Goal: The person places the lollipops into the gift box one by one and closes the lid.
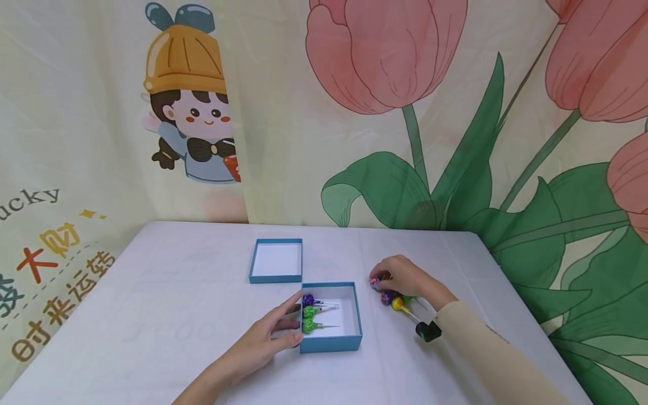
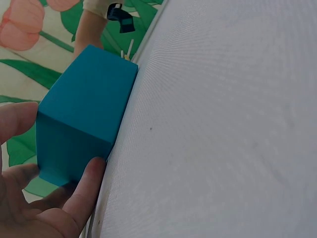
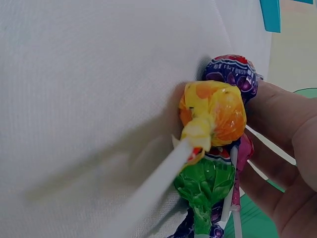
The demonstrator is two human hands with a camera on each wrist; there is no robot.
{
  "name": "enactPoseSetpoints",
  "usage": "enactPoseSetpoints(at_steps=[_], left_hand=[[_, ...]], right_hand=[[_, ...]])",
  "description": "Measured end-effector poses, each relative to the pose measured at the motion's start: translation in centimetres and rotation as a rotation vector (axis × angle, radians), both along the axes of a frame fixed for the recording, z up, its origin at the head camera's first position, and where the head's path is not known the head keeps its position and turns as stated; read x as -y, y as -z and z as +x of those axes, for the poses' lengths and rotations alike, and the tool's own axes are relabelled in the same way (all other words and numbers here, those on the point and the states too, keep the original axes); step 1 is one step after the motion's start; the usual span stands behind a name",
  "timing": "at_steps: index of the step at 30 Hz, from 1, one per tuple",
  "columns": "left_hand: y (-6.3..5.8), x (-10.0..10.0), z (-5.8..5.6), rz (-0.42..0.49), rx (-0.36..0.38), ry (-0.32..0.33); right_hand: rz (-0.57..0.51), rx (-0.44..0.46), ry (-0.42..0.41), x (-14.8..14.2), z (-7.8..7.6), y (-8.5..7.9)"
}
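Note:
A blue open box [image 1: 331, 344] holds several lollipops along its left side, one purple [image 1: 308, 300] and others green [image 1: 310, 325]. My left hand [image 1: 268, 337] rests against the box's left wall, its fingers [image 2: 88, 191] spread over the blue side. Right of the box, my right hand [image 1: 405, 277] bends over a bunch of lollipops on the white cloth, thumb and fingers pinching a pink-and-blue lollipop [image 1: 374, 283]. Beside it lie a yellow lollipop [image 3: 214, 111], a green one [image 3: 207, 181] and a purple one [image 3: 232, 74]; its fingers are partly hidden behind them in the right wrist view.
A shallow blue lid [image 1: 276, 278] lies inside-up behind the box, to its left. White cloth covers the table [image 1: 152, 315]. A black device [image 1: 429, 331] sits at my right wrist. Behind the table hangs a printed curtain [image 1: 283, 140] with tulips and a cartoon figure.

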State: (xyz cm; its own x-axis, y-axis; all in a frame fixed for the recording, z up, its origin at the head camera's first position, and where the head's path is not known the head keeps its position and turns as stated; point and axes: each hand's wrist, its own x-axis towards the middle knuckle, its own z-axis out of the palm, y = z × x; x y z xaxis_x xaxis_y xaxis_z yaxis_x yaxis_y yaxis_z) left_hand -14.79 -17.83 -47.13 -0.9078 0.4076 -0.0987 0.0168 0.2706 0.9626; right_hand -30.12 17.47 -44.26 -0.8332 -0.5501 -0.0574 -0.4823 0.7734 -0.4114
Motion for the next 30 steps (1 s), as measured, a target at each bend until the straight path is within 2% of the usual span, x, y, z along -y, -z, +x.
enactPoseSetpoints(at_steps=[7,13,22,30], left_hand=[[0.1,-0.1,0.1,-0.002,0.012,-0.003],[0.0,-0.1,0.1,-0.005,0.002,-0.007],[-0.1,0.1,0.1,0.006,-0.013,0.009],[-0.1,0.0,0.0,-0.006,-0.006,-0.002]], right_hand=[[-0.022,-0.068,0.029,0.4,0.1,-0.3],[-0.06,-0.088,0.013,1.3,0.6,-1.6],[-0.138,-0.115,-0.035,3.2,2.5,-3.7],[-0.183,-0.116,-0.099,5.1,4.8,-5.6]])
